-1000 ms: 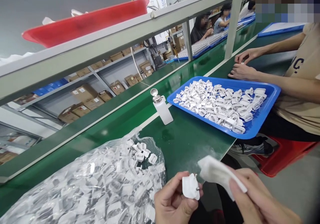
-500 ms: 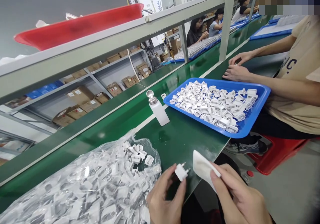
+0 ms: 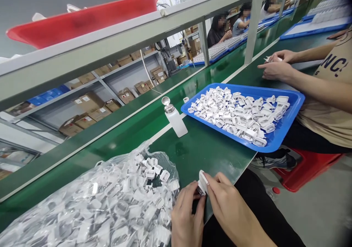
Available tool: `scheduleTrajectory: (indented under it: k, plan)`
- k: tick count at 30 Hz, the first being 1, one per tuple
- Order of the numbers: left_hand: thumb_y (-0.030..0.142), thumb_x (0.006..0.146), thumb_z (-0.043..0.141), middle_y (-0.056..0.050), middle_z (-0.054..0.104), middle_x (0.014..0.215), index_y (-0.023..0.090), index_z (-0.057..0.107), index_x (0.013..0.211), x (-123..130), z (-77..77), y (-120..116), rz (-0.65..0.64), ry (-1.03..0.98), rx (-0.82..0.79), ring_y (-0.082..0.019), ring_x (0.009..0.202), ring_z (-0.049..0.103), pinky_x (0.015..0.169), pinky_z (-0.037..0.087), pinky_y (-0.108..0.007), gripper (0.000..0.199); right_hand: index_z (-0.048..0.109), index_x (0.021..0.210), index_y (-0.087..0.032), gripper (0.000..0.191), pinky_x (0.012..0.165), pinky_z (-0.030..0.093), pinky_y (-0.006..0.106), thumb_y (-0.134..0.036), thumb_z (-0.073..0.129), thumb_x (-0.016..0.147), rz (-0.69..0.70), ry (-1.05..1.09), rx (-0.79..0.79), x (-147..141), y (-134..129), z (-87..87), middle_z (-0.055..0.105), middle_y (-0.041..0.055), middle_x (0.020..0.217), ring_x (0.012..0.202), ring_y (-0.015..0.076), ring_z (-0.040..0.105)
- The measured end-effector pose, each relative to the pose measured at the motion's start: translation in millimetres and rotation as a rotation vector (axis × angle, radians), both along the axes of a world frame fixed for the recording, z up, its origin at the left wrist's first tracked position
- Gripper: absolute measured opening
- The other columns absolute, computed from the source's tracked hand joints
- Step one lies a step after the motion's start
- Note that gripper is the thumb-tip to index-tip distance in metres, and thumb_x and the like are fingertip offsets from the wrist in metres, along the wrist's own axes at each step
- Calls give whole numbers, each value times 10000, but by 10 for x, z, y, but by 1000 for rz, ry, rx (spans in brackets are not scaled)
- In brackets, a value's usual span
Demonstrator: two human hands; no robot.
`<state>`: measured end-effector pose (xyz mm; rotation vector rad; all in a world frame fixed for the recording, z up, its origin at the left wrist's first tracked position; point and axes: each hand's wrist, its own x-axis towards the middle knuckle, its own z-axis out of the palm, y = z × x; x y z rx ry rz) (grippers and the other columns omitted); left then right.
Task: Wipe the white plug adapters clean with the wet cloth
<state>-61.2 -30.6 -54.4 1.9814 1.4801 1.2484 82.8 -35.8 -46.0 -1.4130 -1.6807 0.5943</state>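
Observation:
My left hand pinches a white plug housing between thumb and fingers, at the near edge of the green bench. A folded white cloth is held in my right hand and pressed against the housing, so most of the housing and its pins are hidden. Left of my hands lies a clear plastic bag full of similar white housings. Beyond them, a white pump bottle with a raised metal lid stands on the bench.
A blue tray of white housings sits right of the bottle, with one loose housing beside it. A co-worker's hands handle a white part behind the tray. Overhead, a shelf rail bears a red tray.
My right hand has moved left and brought the cloth onto the plug housing, which was apart from it before. The view has shifted slightly, and the co-worker's hands have moved.

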Motion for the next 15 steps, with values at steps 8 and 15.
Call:
scheduleTrajectory:
  k: [8,15]
  plan:
    - [254,910,670,-93,789,1050,238,765,1087,-2,8,-30,36,-76,-45,-222,808,776,749,650,-307,202,756,1075,-207,377,626,513,284,-396,431,1052,-12,351,-159,91,53,73,617,20,757,676,183,634]
    - [344,615,948,-119,818,988,177,786,970,170,295,-118,16,-818,-493,-267,904,789,790,641,-274,425,746,1205,-162,467,706,596,236,-525,622,937,-457,560,-211,390,-117,-31,784,72,952,956,273,744]
